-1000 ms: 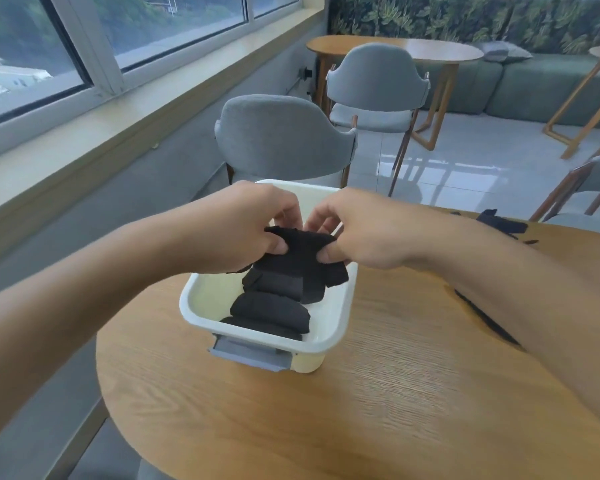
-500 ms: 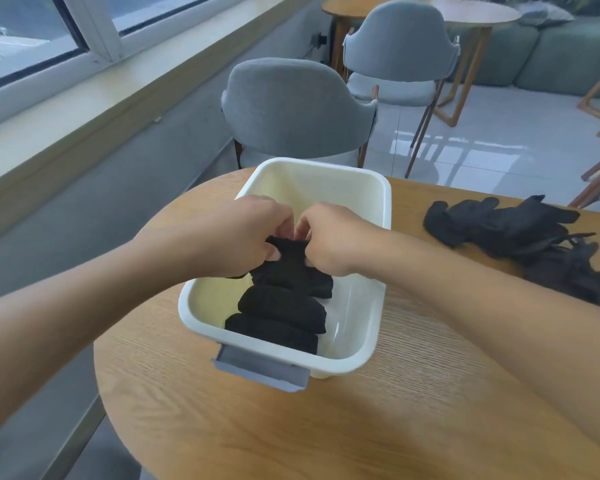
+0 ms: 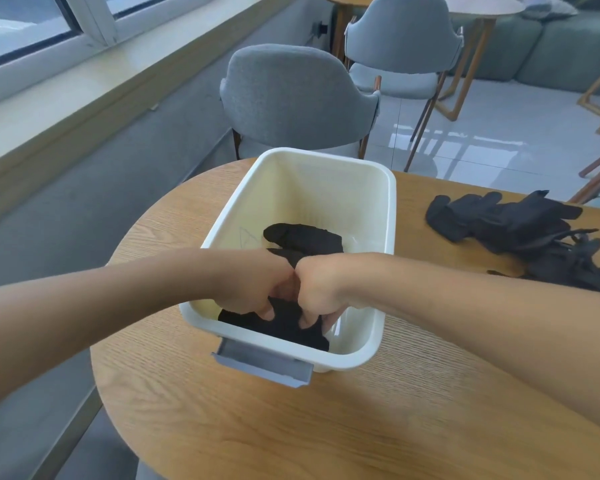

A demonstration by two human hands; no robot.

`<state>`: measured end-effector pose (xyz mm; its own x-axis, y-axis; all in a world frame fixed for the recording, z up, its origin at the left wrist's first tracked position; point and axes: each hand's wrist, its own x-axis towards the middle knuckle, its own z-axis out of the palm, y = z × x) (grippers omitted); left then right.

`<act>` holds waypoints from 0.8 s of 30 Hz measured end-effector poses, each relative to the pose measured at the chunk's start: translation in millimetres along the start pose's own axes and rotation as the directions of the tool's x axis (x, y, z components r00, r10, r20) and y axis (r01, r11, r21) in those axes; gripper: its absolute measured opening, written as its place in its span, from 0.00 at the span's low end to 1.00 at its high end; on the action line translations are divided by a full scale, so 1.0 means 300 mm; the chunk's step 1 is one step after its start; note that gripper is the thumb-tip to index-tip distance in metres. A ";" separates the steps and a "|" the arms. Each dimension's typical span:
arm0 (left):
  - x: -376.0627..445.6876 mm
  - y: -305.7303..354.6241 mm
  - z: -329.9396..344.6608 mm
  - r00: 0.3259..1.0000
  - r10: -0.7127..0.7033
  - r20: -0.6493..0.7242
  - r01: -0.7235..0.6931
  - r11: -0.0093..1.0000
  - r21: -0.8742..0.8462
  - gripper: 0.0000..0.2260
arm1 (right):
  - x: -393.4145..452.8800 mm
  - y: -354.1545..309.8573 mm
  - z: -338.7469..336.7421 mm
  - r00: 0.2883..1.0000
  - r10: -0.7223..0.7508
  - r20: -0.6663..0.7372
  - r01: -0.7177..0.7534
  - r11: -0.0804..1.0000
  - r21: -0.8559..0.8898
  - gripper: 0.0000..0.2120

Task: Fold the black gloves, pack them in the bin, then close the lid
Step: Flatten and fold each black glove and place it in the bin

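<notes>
Both hands (image 3: 293, 289) hide glove (image 3: 284, 323) grip in bin (image 3: 390, 216).

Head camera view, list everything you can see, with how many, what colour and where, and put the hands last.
bin: one, cream white, open, on the table's left part
latch: one, grey, on the bin's near end
folded gloves: black, inside the bin; count unclear under the hands
loose gloves: a black pile, on the table right of the bin
table: one, round, light wood
chairs: two, grey, beyond the table
second table: one, wood, far back
sofa: green, far right
left hand: in the bin, fingers on black gloves
right hand: in the bin, fingers on black gloves, touching the left hand
</notes>
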<state>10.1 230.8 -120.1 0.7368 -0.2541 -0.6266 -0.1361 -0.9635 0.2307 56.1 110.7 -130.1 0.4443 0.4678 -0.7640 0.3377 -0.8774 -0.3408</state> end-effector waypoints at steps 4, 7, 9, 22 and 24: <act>0.015 0.002 0.003 0.997 -0.020 0.069 0.020 1.000 -0.005 0.08 | 0.019 -0.005 0.018 0.996 0.037 0.079 -0.045 0.993 0.108 0.23; 0.023 0.001 0.005 0.996 -0.023 0.090 0.024 1.000 -0.004 0.11 | 0.036 -0.004 0.021 0.993 0.068 0.093 -0.078 0.991 0.111 0.24; 0.027 0.006 0.013 0.997 -0.030 0.071 0.028 0.999 0.016 0.12 | 0.047 -0.003 0.026 0.993 0.080 0.091 -0.088 0.992 0.085 0.23; 0.017 0.009 0.039 0.993 -0.100 -0.054 0.107 0.986 0.129 0.10 | 0.045 -0.011 0.027 0.998 0.020 -0.062 -0.034 0.970 -0.240 0.11; 0.006 0.013 0.036 0.992 -0.120 -0.024 0.123 0.983 0.133 0.11 | 0.049 -0.012 0.027 0.999 0.004 -0.052 -0.018 0.966 -0.257 0.09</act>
<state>3.8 225.7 -128.4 0.7636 -0.1340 -0.6316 -0.1318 -0.9900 0.0507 54.7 119.9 -144.4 0.4883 0.4689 -0.7360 0.5314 -0.8288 -0.1755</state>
